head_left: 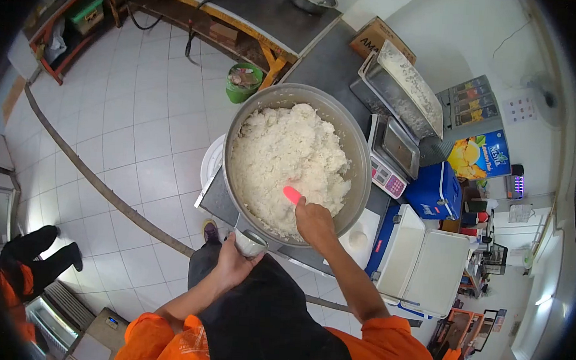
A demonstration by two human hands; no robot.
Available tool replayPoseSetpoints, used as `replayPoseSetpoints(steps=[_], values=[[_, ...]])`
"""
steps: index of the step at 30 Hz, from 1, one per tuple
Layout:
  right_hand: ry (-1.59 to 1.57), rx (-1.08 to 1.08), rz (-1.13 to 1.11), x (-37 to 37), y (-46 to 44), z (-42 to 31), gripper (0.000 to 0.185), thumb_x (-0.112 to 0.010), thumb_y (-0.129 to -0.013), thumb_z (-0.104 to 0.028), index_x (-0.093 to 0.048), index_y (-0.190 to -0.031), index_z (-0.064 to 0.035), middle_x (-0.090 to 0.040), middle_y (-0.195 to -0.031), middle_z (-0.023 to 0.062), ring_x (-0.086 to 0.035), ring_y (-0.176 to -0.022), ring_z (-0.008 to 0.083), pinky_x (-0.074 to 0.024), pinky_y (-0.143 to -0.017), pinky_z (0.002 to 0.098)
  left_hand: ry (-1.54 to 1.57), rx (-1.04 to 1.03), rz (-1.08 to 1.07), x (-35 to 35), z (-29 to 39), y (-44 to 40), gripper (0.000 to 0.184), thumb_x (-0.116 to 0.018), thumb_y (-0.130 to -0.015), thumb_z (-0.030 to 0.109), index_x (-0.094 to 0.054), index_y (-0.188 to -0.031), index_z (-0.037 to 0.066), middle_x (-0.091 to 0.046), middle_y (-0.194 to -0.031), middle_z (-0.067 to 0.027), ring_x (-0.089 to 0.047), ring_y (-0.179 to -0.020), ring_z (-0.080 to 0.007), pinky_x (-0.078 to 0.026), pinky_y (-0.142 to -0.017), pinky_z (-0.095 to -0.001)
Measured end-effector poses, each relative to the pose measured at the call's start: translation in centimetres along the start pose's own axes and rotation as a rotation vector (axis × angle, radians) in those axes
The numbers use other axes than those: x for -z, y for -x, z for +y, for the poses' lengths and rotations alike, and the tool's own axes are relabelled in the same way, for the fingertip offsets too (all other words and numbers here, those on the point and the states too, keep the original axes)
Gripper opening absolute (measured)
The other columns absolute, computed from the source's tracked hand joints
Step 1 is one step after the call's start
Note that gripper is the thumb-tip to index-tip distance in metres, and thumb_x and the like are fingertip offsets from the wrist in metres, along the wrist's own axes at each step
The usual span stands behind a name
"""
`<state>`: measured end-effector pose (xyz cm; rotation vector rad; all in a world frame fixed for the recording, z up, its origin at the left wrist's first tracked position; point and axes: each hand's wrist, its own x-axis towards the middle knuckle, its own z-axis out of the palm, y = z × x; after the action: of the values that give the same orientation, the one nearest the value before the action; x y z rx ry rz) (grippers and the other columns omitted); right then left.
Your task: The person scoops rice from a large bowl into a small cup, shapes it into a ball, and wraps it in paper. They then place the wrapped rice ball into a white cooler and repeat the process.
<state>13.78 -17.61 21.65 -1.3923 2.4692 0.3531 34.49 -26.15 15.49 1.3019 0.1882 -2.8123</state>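
Note:
A large metal bowl (363,141) stands on the dark counter, heaped with a pale, crumbly mixture (283,153). My right hand (314,222) is closed on a pink utensil (292,194) over the lower right part of the mixture; the utensil's far end is hard to make out against the mixture. Just outside the bowl's near rim, my left hand (235,262) holds a small white cup (251,243), fingers round its side.
Right of the bowl stand a scale (389,179), metal trays (397,94), a blue cooler (434,191) and an open white cooler (405,251). A green bin (241,94) is on the floor beyond. Another person's legs (33,258) show at far left.

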Motion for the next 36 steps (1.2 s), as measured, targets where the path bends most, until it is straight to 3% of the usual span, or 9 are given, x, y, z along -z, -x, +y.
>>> replayPoseSetpoints(steps=[7,10,17,19,25,29,32,34,36], values=[[0.098,-0.024,0.011,4.9,-1.8,3.8,0.044,-0.051,-0.088,-0.014,-0.057,-0.131,-0.0045,-0.066,-0.071,0.0205,-0.067,-0.070,0.0384,-0.0514,-0.061,0.0484,-0.028,-0.050,-0.069,-0.1,-0.3,0.4,0.045,-0.029,-0.106,0.044,-0.043,-0.134,0.011,-0.052,-0.130,-0.0106,-0.052,-0.119,-0.0268,-0.044,-0.100,-0.0440],[0.021,0.337,-0.092,3.5,-3.8,4.9,0.032,-0.045,-0.094,-0.019,-0.066,-0.113,-0.0035,-0.067,-0.077,0.0219,-0.067,-0.077,0.0398,-0.0517,-0.069,0.0486,-0.049,-0.039,-0.047,-0.4,-0.3,0.4,0.046,-0.029,-0.106,0.045,-0.044,-0.134,0.012,-0.053,-0.129,-0.0097,-0.053,-0.118,-0.0262,-0.045,-0.099,-0.0433],[-0.221,0.569,-0.155,-0.7,-4.7,5.2,0.028,-0.047,-0.090,-0.014,-0.070,-0.102,-0.0033,-0.067,-0.077,0.0225,-0.065,-0.071,0.0385,-0.0507,-0.066,0.0466,-0.011,-0.091,-0.031,-1.3,-0.6,0.8,0.047,-0.025,-0.107,0.046,-0.044,-0.135,0.014,-0.054,-0.132,-0.0067,-0.051,-0.122,-0.0240,-0.041,-0.104,-0.0439],[-0.403,0.454,-0.575,-0.7,-6.0,6.1,0.026,-0.056,-0.087,-0.008,-0.071,-0.107,0.0011,-0.065,-0.071,0.0179,-0.062,-0.068,0.0259,-0.0496,-0.068,0.0371,-0.012,-0.119,-0.017,-1.5,-0.4,0.5,0.046,-0.027,-0.107,0.046,-0.044,-0.135,0.014,-0.054,-0.132,-0.0064,-0.052,-0.121,-0.0238,-0.041,-0.104,-0.0438],[-0.825,0.447,-0.917,-3.0,-8.3,9.6,0.022,-0.060,-0.090,-0.006,-0.072,-0.106,0.0015,-0.062,-0.071,-0.0045,-0.050,-0.064,0.0054,-0.0435,-0.058,0.0257,-0.018,-0.209,-0.012,-2.3,-0.3,0.5,0.043,-0.032,-0.106,0.044,-0.044,-0.135,0.014,-0.053,-0.132,-0.0070,-0.052,-0.120,-0.0241,-0.045,-0.095,-0.0419],[-0.892,0.267,-0.911,2.6,-7.3,9.0,0.020,-0.064,-0.092,-0.013,-0.070,-0.082,0.0038,-0.049,-0.066,-0.0100,-0.043,-0.061,0.0045,-0.0376,-0.054,0.0278,-0.003,-0.607,-0.049,-0.1,0.3,2.0,0.050,-0.030,-0.106,0.045,-0.044,-0.137,0.009,-0.053,-0.133,-0.0088,-0.051,-0.123,-0.0247,-0.044,-0.097,-0.0440],[-0.869,0.346,-0.675,4.1,-6.4,9.0,0.021,-0.058,-0.095,-0.015,-0.072,-0.096,0.0006,-0.060,-0.066,-0.0027,-0.054,-0.060,0.0108,-0.0434,-0.056,0.0308,0.001,-0.688,-0.026,-0.5,1.9,4.6,0.046,-0.037,-0.105,0.046,-0.042,-0.132,0.008,-0.054,-0.127,-0.0089,-0.052,-0.120,-0.0233,-0.046,-0.094,-0.0429],[-0.121,0.271,-0.070,5.1,-3.9,6.2,0.030,-0.049,-0.098,-0.016,-0.066,-0.120,-0.0038,-0.068,-0.070,0.0124,-0.066,-0.065,0.0265,-0.0497,-0.059,0.0395,-0.012,-0.686,-0.014,-0.9,1.8,4.7,0.047,-0.037,-0.105,0.045,-0.041,-0.133,0.007,-0.054,-0.129,-0.0096,-0.054,-0.118,-0.0231,-0.046,-0.092,-0.0417],[-0.018,0.309,-0.130,3.3,-1.7,4.8,0.034,-0.047,-0.097,-0.017,-0.062,-0.126,-0.0054,-0.068,-0.074,0.0174,-0.067,-0.069,0.0323,-0.0507,-0.060,0.0438,-0.045,-0.605,-0.008,-0.7,1.2,4.4,0.048,-0.037,-0.105,0.046,-0.041,-0.134,0.008,-0.054,-0.130,-0.0093,-0.054,-0.118,-0.0234,-0.046,-0.093,-0.0425]])
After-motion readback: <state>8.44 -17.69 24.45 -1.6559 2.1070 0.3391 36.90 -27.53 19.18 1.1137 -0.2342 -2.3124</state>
